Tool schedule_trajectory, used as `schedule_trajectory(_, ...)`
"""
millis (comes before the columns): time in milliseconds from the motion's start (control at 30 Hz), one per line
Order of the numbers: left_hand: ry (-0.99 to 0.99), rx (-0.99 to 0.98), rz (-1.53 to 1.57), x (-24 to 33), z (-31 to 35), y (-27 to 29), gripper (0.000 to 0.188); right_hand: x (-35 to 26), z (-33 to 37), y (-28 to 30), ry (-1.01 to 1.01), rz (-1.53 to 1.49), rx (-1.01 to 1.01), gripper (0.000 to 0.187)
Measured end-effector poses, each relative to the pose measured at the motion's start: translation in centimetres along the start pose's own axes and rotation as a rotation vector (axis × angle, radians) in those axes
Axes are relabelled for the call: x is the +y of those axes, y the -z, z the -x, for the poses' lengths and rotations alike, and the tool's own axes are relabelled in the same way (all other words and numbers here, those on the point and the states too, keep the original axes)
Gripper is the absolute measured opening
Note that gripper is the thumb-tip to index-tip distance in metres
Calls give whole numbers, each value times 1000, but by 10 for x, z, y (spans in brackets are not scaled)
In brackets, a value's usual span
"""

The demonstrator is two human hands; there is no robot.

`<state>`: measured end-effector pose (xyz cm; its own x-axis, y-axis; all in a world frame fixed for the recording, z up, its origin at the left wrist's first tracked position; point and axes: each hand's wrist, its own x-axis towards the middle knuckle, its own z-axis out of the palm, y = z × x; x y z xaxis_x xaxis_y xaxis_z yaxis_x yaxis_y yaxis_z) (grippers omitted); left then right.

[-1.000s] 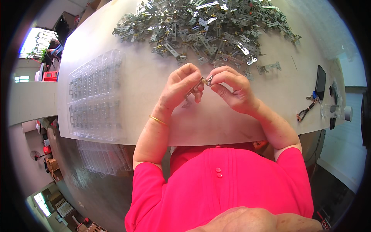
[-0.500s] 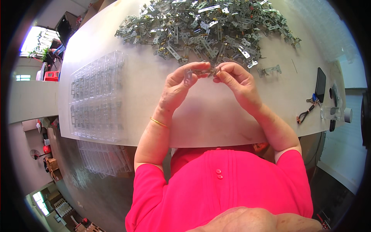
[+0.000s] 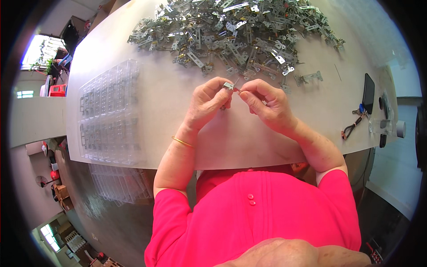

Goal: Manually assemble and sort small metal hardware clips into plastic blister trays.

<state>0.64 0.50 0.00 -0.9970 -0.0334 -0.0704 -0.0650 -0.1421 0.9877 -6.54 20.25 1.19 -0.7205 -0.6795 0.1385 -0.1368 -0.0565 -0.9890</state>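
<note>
My left hand (image 3: 208, 101) is closed round a small silvery metal bracket (image 3: 228, 85), with one end of it showing above the thumb and first finger. Most of the bracket is hidden by the fingers. Close beside it, my right hand (image 3: 270, 104) pinches something thin and small between thumb and forefinger, right against the bracket's end; its kind is too small to tell. Beyond both hands lies a big heap of metal brackets (image 3: 231, 44). A single bracket (image 3: 309, 78) lies apart, to the right of the heap.
Clear plastic trays (image 3: 111, 111) holding metal parts stand on the table's left, with more trays (image 3: 120, 182) below the edge. On the right lie a phone (image 3: 368, 93), keys with a black strap (image 3: 353, 128), a clear bottle (image 3: 382, 127) and a thin pin (image 3: 337, 72).
Both hands have come slightly nearer to me. The bracket in my left hand has been turned, so its end now points up between the hands. My right fingers have shifted slightly left.
</note>
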Motion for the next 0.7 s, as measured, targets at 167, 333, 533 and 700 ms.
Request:
schedule_trajectory(167, -6, 62, -61, 0, 0, -3, 15, 3, -1, 0, 2, -3, 2, 8)
schedule_trajectory(333, -116, 106, -284, -4, 0, -3, 9, 4, -1, -2, 46, 84, 35, 11)
schedule_trajectory(533, -249, 102, -522, -2, 0, -4, 7, 8, 0, -3, 36, 53, 73, 16)
schedule_trajectory(700, -326, 97, -578, -7, -2, -5, 7, 11, -1, -3, 181, 182, 47, 14)
